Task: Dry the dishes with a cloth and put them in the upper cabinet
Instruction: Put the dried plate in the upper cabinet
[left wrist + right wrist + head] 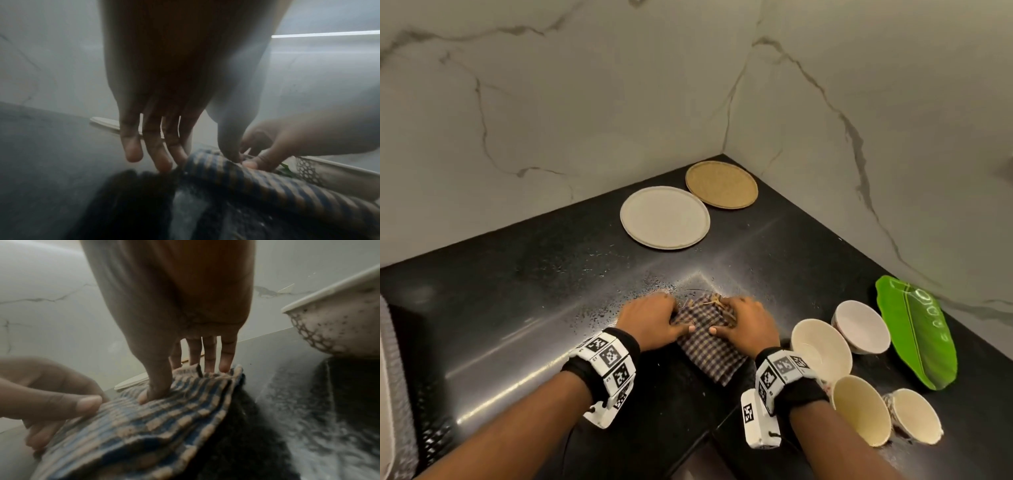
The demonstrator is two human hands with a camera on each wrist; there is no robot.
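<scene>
A blue-and-tan checked cloth (709, 342) lies folded on the wet black counter (517, 308), near its front edge. My left hand (677, 320) holds the cloth's left edge, thumb on top and fingers at the side. My right hand (722, 318) grips the far right corner, thumb pressing the cloth (154, 423) and fingers (209, 363) over its far edge. A white plate (664, 217) and a tan plate (721, 185) lie flat in the back corner. Several cream bowls (822, 346) and a green leaf-shaped dish (916, 329) sit to the right.
Marble walls (551, 120) meet in a corner behind the plates. The nearest patterned bowl (333, 331) stands just right of my right wrist. Water drops speckle the counter around the cloth. A grey mat edge (393, 377) shows at far left.
</scene>
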